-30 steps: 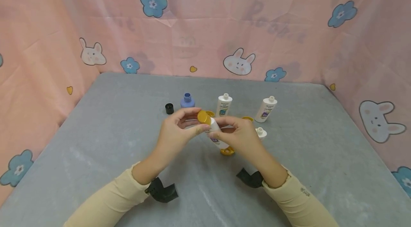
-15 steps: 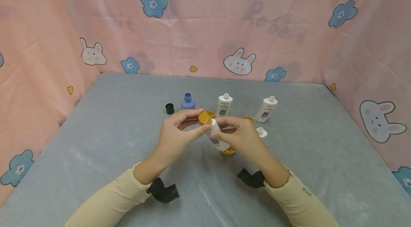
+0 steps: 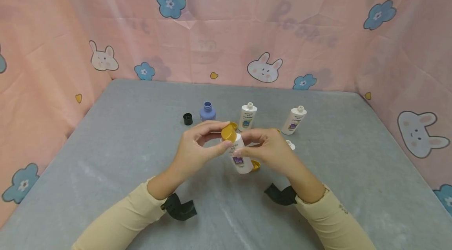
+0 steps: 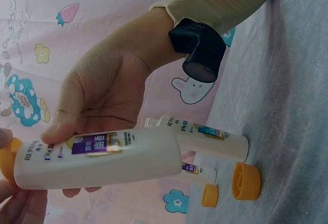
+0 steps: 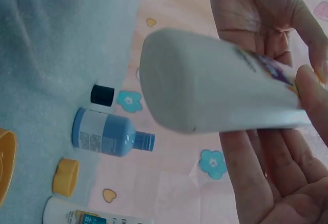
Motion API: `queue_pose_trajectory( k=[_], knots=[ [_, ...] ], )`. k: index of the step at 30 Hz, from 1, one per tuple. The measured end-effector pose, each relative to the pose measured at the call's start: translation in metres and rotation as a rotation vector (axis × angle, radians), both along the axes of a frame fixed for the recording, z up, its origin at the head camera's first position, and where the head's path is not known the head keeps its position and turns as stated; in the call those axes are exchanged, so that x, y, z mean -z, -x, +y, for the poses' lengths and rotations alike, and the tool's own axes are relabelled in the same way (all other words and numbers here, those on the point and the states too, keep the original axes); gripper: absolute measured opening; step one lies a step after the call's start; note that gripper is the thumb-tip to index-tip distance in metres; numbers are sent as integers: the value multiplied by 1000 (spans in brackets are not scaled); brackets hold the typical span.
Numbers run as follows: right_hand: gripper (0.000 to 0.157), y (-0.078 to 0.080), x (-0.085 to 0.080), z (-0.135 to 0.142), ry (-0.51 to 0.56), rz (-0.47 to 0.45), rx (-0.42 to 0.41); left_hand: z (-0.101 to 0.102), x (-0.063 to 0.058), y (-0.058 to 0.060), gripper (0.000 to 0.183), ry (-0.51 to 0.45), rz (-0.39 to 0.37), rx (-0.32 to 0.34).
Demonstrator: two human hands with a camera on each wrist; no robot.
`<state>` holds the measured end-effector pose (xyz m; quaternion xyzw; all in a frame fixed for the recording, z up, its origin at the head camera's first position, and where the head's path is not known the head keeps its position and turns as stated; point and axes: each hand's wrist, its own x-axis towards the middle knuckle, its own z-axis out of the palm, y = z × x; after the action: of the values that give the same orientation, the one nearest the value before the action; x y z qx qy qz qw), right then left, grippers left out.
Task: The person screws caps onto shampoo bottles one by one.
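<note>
Above the grey table, a white bottle (image 3: 243, 165) with a purple label hangs tilted, its base toward me. My right hand (image 3: 272, 150) grips it near the shoulder between thumb and fingers. On its top sits a yellow cap (image 3: 228, 134), which my left hand (image 3: 197, 140) pinches with the thumb on the near side. The left wrist view shows the bottle (image 4: 148, 157) lying across the picture, with my right hand (image 4: 107, 88) behind it and the cap at the left edge. In the right wrist view the bottle's base (image 5: 164, 80) faces the camera.
Behind my hands stand an uncapped blue bottle (image 3: 207, 112) and uncapped white bottles (image 3: 247, 118). Another white bottle (image 3: 290, 145) is mostly hidden by my right hand. A black cap (image 3: 188, 119) and yellow caps (image 3: 256, 165) lie on the table (image 3: 106, 144). A pink curtain (image 3: 219, 38) encloses it.
The white bottle has swung more upright in the head view, its base dropping lower and more of its label showing. My right hand has shifted slightly right; both hands keep their hold.
</note>
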<state>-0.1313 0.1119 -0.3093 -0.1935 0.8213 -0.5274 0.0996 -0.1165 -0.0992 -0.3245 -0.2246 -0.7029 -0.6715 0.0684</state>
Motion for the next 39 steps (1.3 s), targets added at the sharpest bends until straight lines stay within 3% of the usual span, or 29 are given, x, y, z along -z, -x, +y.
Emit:
queue_pose_trajectory(
  k=[5, 12, 16, 23, 30, 39],
  knots=[
    [28, -1, -1, 0, -3, 3, 10, 1, 0, 0, 42, 11, -21, 15],
    [29, -3, 0, -5, -26, -20, 137, 7, 4, 0, 40, -4, -107, -53],
    [29, -4, 1, -7, -33, -24, 168, 8, 5, 0, 34, -16, -108, -75],
    [28, -5, 0, -8, -34, 33, 152, 6, 6, 1, 28, -21, -16, -67],
    [28, -7, 1, -7, -45, 123, 127, 5, 7, 1, 29, -16, -20, -67],
    [28, -5, 1, -6, -30, 104, 99, 4, 5, 1, 30, -23, -8, -60]
  ],
)
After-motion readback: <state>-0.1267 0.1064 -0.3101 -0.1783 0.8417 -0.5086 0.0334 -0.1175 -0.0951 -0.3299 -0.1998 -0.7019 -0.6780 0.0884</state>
